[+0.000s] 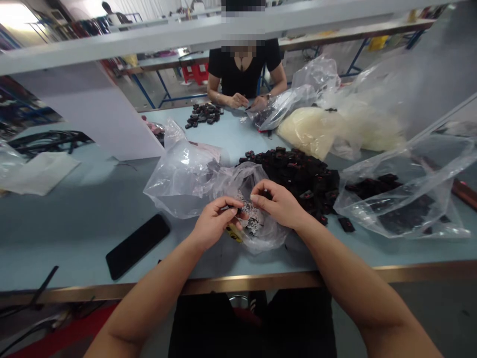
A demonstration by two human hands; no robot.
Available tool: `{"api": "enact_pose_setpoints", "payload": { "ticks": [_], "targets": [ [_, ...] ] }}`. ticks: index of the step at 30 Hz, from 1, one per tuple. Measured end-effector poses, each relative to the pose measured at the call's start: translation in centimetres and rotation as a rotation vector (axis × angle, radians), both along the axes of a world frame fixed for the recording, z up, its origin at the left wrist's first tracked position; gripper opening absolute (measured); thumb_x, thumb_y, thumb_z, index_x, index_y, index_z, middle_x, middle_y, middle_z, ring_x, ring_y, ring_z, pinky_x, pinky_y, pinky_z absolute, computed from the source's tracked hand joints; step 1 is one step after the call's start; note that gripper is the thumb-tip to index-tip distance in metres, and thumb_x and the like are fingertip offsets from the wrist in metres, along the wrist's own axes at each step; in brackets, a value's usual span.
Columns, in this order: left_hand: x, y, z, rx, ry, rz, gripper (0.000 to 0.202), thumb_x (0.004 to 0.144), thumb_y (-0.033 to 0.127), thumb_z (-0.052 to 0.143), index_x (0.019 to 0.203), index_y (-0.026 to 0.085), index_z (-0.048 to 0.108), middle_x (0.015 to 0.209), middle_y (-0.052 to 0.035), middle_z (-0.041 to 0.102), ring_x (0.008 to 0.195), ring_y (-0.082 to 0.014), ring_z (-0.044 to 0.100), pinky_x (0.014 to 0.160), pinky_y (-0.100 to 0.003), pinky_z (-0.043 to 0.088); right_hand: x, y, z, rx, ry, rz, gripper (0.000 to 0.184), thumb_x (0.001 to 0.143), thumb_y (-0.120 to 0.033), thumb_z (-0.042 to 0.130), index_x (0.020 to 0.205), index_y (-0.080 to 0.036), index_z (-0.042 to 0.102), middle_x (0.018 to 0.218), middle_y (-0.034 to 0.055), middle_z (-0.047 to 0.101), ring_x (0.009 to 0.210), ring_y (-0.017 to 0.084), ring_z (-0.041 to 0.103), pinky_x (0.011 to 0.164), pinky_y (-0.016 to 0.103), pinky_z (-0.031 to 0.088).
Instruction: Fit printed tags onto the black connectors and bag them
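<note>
My left hand (217, 221) is closed around a small black plastic part, mostly covered by the fingers. To its right my right hand (275, 203) is closed too, thumb and forefinger pinched together; whatever is between them is too small to make out. Under both hands lies an opened clear plastic bag (270, 241) with many tiny white pieces (254, 221) in it. Just beyond my right hand rises a big heap of small black plastic parts (301, 174), some with red marks.
A black phone (137, 246) lies left of my forearm. Another clear bag (179, 179) sits behind my left hand, and a bag of black parts (402, 209) is at the right. Across the table (74, 233) a co-worker (244, 74) handles something beside a smaller black pile (203, 115).
</note>
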State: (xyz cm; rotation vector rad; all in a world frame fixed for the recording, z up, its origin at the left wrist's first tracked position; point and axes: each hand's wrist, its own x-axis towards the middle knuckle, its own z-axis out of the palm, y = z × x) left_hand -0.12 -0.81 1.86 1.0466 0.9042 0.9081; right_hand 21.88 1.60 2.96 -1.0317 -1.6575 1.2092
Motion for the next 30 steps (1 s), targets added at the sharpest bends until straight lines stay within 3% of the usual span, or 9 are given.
{"api": "enact_pose_setpoints", "payload": {
  "ticks": [2, 8, 14, 16, 19, 22, 26, 30],
  "targets": [
    [0.02, -0.03, -0.22, 0.0, 0.056, -0.01, 0.027, 0.087, 0.035, 0.08, 0.104, 0.016, 0.072, 0.085, -0.0059, 0.078, 0.065, -0.015, 0.073, 0.065, -0.028, 0.061, -0.02, -0.1, 0.03, -0.005, 0.019, 0.004, 0.015, 0.092, -0.037, 0.065, 0.087, -0.022, 0.061, 0.078, 0.0, 0.065, 0.065, 0.016, 0.055, 0.06, 0.029, 0.043],
    [0.39, -0.03, -0.56, 0.051, -0.005, 0.041, 0.042, 0.084, 0.032, 0.083, 0.12, 0.021, 0.064, 0.106, -0.0055, 0.076, 0.084, -0.0199, 0.079, 0.07, -0.031, 0.065, -0.07, -0.23, 0.25, 0.113, -0.018, -0.024, 0.01, 0.087, -0.031, 0.07, 0.085, -0.021, 0.069, 0.08, 0.0004, 0.067, 0.075, 0.016, 0.058, 0.07, 0.03, 0.044],
    [0.44, -0.23, -0.52, 0.076, -0.013, 0.055, 0.038, 0.082, 0.03, 0.086, 0.112, 0.02, 0.064, 0.101, -0.0035, 0.075, 0.089, -0.0212, 0.08, 0.084, -0.039, 0.067, -0.16, -0.27, 0.38, 0.088, 0.028, -0.065, 0.008, 0.081, -0.028, 0.074, 0.08, -0.021, 0.071, 0.076, -0.0009, 0.066, 0.07, 0.014, 0.055, 0.066, 0.029, 0.042],
    [0.4, -0.28, -0.42, 0.081, -0.008, 0.057, 0.038, 0.082, 0.031, 0.086, 0.111, 0.02, 0.065, 0.095, -0.0021, 0.075, 0.086, -0.0207, 0.079, 0.082, -0.038, 0.067, -0.17, -0.32, 0.44, 0.047, 0.059, -0.062, 0.01, 0.08, -0.03, 0.076, 0.08, -0.021, 0.071, 0.076, -0.0008, 0.067, 0.069, 0.014, 0.055, 0.065, 0.029, 0.042],
    [0.28, -0.22, -0.26, 0.125, 0.019, 0.075, 0.036, 0.079, 0.029, 0.088, 0.107, 0.02, 0.067, 0.094, -0.0021, 0.074, 0.083, -0.0181, 0.076, 0.071, -0.029, 0.063, -0.13, -0.44, 0.48, -0.045, 0.112, -0.035, 0.012, 0.083, -0.034, 0.075, 0.084, -0.022, 0.072, 0.078, 0.0001, 0.069, 0.066, 0.014, 0.054, 0.06, 0.028, 0.04],
    [0.17, -0.09, -0.14, 0.172, 0.021, 0.116, 0.037, 0.073, 0.024, 0.092, 0.1, 0.019, 0.068, 0.092, -0.0021, 0.075, 0.082, -0.0141, 0.071, 0.069, -0.022, 0.057, -0.04, -0.51, 0.39, -0.112, 0.139, -0.014, 0.017, 0.086, -0.039, 0.075, 0.088, -0.022, 0.073, 0.077, 0.0, 0.07, 0.059, 0.012, 0.05, 0.055, 0.027, 0.037],
    [0.24, -0.14, 0.07, 0.102, -0.039, 0.085, 0.035, 0.076, 0.027, 0.09, 0.095, 0.019, 0.063, 0.097, -0.0017, 0.076, 0.062, -0.0084, 0.064, 0.055, -0.02, 0.052, 0.02, -0.55, 0.22, -0.172, 0.16, 0.011, 0.023, 0.087, -0.044, 0.075, 0.09, -0.021, 0.071, 0.075, -0.0005, 0.07, 0.053, 0.01, 0.046, 0.051, 0.026, 0.034],
    [0.47, -0.3, 0.13, 0.037, -0.091, 0.089, 0.035, 0.078, 0.028, 0.09, 0.095, 0.02, 0.061, 0.091, 0.0013, 0.071, 0.075, -0.0151, 0.076, 0.067, -0.027, 0.063, -0.1, -0.53, 0.28, -0.159, 0.162, -0.01, 0.017, 0.085, -0.038, 0.073, 0.085, -0.022, 0.068, 0.077, -0.0001, 0.072, 0.056, 0.012, 0.048, 0.054, 0.027, 0.036]
  ]
}}
